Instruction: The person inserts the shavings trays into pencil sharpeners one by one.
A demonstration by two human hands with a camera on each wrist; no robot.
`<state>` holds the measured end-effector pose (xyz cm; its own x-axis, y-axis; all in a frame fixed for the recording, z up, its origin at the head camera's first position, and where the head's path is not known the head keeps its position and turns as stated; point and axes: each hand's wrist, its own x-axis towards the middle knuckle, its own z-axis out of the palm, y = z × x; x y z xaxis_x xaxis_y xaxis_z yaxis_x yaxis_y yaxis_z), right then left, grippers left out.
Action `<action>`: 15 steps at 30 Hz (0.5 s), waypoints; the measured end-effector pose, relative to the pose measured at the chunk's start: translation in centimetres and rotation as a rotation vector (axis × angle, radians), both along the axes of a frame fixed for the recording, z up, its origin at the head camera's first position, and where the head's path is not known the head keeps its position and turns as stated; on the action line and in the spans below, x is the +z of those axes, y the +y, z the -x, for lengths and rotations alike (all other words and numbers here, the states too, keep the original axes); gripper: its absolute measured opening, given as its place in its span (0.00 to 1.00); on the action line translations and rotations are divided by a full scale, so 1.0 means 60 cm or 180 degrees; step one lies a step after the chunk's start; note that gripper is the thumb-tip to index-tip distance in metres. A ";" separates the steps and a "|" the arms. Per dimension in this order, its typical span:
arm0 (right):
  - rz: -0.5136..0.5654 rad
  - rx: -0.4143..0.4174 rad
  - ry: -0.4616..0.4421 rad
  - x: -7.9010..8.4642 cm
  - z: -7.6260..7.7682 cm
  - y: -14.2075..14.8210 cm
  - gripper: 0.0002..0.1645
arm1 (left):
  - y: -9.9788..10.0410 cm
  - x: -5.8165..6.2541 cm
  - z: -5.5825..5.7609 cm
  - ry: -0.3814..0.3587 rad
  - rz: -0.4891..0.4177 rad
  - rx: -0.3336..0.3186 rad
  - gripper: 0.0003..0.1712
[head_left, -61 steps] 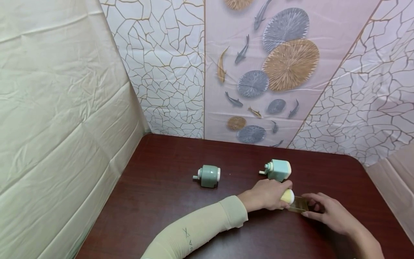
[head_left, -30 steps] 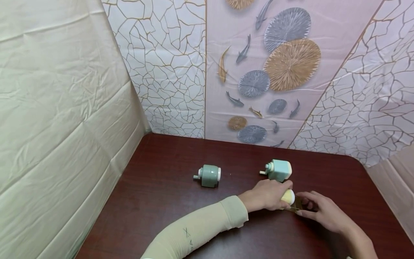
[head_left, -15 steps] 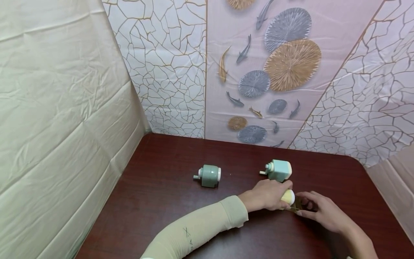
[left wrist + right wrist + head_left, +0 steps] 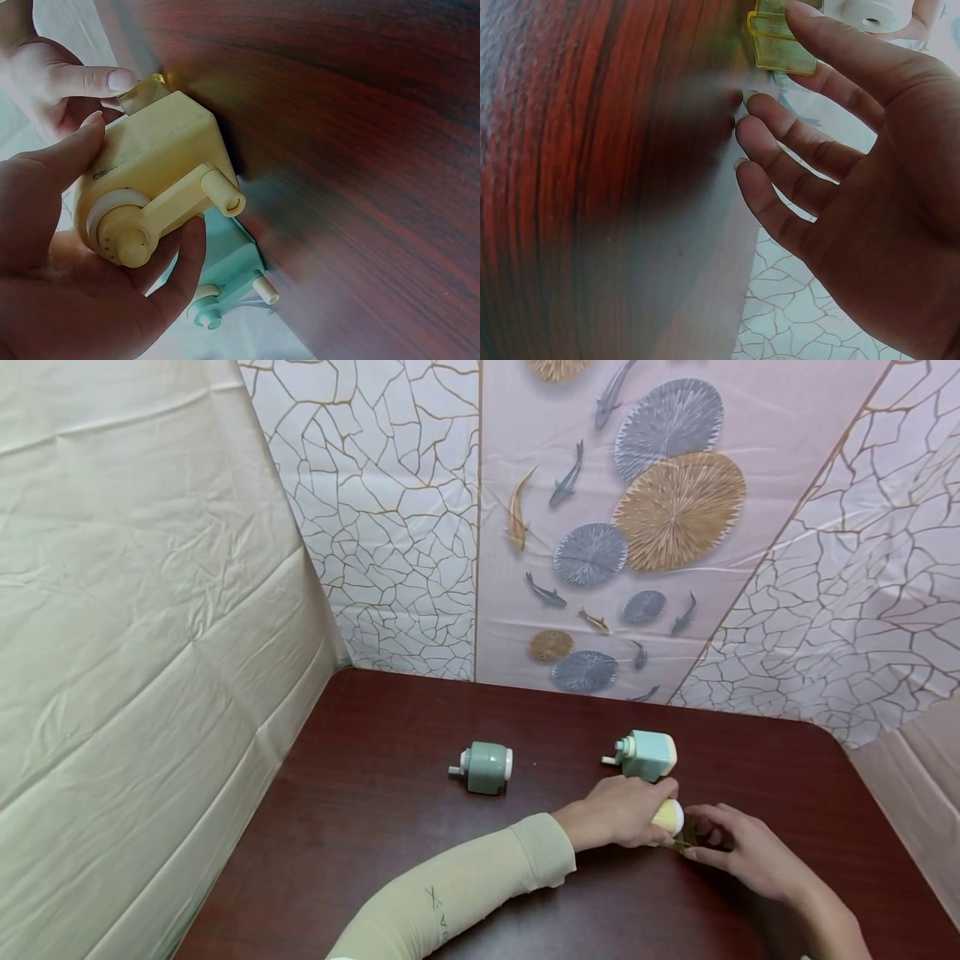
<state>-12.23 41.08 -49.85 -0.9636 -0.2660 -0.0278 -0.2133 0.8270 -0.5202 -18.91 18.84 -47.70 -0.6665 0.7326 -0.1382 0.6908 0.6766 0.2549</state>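
My left hand point(image 4: 628, 812) grips a yellow crank pencil sharpener point(image 4: 157, 146) by its body, thumb on one side and fingers on the other. Its crank handle point(image 4: 184, 193) faces the left wrist camera. At the sharpener's other end, my right hand point(image 4: 753, 853) pinches a see-through yellowish shavings drawer point(image 4: 784, 51) between thumb and index finger. Part of this drawer sticks out of the sharpener; the rest is hidden inside. The remaining right fingers are loosely bent in the right wrist view, holding nothing.
A light teal crank sharpener point(image 4: 648, 754) lies just beyond my left hand. Farther left on the dark red-brown table point(image 4: 390, 835) is a rounder grey-green sharpener point(image 4: 487, 768). Patterned cloth point(image 4: 405, 527) hangs behind the table, pale cloth point(image 4: 150, 610) at the left.
My right hand has moved left with the shavings drawer, which now sticks out less from the yellow sharpener. The left hand has kept its grip in place.
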 end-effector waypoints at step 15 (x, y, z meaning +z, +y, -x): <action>0.0080 0.0120 0.0248 -0.003 0.004 -0.009 0.26 | 0.001 -0.003 0.003 -0.0043 0.0014 0.0055 0.29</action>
